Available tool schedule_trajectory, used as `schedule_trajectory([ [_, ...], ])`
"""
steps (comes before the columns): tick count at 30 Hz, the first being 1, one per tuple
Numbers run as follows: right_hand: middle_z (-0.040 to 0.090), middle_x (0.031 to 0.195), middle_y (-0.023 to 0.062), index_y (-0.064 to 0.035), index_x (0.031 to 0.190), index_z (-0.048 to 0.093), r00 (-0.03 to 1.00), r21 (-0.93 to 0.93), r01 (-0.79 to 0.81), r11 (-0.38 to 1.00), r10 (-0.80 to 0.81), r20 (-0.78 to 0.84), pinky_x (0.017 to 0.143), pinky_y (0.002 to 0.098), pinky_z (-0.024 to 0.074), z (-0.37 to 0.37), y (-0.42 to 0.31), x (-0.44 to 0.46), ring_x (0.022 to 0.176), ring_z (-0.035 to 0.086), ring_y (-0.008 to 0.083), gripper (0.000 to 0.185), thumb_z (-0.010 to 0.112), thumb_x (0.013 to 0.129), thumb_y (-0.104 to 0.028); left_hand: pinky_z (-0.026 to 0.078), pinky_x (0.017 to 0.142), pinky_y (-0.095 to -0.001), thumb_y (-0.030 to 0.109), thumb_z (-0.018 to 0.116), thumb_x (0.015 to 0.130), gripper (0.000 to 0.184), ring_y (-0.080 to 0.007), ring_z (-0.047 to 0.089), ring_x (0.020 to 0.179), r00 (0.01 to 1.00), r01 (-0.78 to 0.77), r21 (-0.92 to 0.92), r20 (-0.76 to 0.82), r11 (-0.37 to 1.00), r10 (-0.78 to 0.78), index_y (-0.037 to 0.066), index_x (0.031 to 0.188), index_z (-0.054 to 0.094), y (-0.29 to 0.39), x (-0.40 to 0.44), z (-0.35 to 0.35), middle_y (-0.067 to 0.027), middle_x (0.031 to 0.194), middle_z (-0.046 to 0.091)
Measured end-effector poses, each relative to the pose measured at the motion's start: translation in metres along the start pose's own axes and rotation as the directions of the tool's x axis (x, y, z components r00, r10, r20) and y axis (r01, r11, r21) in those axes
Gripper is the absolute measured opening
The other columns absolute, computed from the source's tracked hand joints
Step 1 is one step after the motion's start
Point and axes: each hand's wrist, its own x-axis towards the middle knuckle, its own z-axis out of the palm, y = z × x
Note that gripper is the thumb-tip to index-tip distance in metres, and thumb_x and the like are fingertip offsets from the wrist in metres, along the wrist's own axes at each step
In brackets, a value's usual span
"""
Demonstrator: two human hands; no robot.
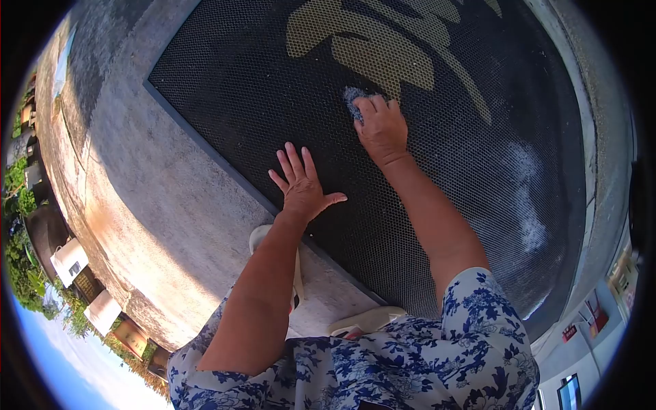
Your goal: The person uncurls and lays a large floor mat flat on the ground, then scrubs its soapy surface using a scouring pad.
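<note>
A large black mesh floor mat (232, 89) with a tan leaf-like pattern (383, 58) lies on the ground before me. My left hand (303, 195) rests flat on the mat near its left edge, fingers spread, holding nothing. Farther forward, my right hand (383, 126) presses on the mat, its fingers curled over a speckled blue-white clump (353, 99). Most of that clump is hidden by the fingers; whether it is a scrubber or suds on the mesh, I cannot tell. White foam (526, 195) is spread over the mat's right side.
Rough concrete (157, 184) borders the mat on the left, partly sunlit. A raised pale curb (588, 130) runs along its right. My light-coloured shoes (369, 320) stand at the mat's near edge. Planters (68, 260) and greenery line the far left.
</note>
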Motion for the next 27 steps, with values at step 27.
schedule_trajectory([
  [27, 0.057, 0.101, 0.0026, -0.0188, 0.11, 0.058, 0.969, -0.286, -0.216, 0.933, 0.169, -0.182, 0.072, 0.0391, 0.0535, -0.031, 0.116, 0.042, 0.087, 0.055, 0.0257, 0.035, 0.073, 0.078, -0.021, -0.009, 0.104, -0.0699, 0.073, 0.074, 0.054, 0.147, -0.0462, -0.025, 0.138, 1.0, 0.021, 0.055, -0.003, 0.998, -0.02, 0.0, 0.146, -0.015, 0.003, 0.0, 0.001, -0.0276, 0.151, -0.024],
])
